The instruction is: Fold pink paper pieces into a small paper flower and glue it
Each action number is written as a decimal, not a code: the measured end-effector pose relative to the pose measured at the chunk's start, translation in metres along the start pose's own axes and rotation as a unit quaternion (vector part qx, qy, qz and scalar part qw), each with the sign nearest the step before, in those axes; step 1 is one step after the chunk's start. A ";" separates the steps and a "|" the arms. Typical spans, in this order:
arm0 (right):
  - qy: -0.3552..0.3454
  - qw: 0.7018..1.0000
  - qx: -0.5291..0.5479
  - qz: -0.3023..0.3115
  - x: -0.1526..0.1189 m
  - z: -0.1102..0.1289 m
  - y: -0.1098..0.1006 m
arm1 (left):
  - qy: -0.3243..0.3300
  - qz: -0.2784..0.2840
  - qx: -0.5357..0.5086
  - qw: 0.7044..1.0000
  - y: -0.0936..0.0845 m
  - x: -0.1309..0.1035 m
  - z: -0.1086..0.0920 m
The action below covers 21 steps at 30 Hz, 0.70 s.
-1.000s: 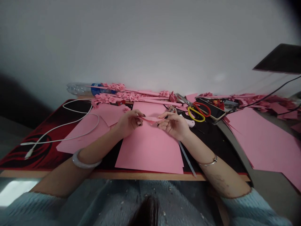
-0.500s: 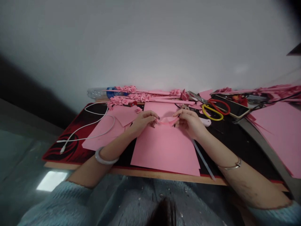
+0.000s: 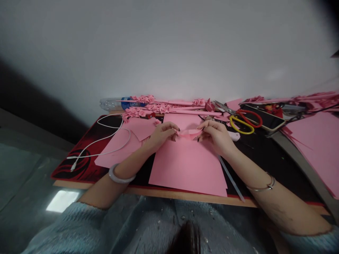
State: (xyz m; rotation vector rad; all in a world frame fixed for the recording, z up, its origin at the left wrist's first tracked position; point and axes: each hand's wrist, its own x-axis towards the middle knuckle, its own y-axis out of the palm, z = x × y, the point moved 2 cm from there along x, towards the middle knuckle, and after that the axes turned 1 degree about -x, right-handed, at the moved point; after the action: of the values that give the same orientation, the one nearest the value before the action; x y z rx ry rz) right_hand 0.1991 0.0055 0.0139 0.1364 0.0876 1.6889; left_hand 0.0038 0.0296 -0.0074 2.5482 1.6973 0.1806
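Observation:
A small folded strip of pink paper (image 3: 188, 134) is stretched between both my hands, just over a stack of larger pink sheets (image 3: 188, 169). My left hand (image 3: 165, 134) pinches its left end between thumb and fingers. At the right end, my right hand (image 3: 213, 135) grips it the same way, fingers closed. The fingertips hide the strip's two ends, and its exact fold is too small to make out.
Behind my hands lie pink paper flowers on stems (image 3: 159, 107) and a plastic bottle (image 3: 113, 104). Scissors (image 3: 242, 123), a phone (image 3: 265, 118) and more pink paper (image 3: 317, 141) are to the right. A white cable (image 3: 99, 154) crosses the mouse pad (image 3: 87, 148) on the left. A clear glue stick (image 3: 232, 180) lies near the front edge.
The whole view has shifted slightly. Both hands keep their pinch on the paper strip, which now looks bent a little differently in the middle.

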 end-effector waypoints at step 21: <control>-0.056 0.985 -0.164 -0.001 -0.002 -0.003 0.005 | 0.092 0.024 0.263 0.960 0.007 -0.004 -0.002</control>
State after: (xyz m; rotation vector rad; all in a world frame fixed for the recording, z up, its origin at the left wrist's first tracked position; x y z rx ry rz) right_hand 0.1943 0.0026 0.0120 -0.0179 -0.2741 1.6662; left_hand 0.0088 0.0232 -0.0043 3.0319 1.9708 -0.0449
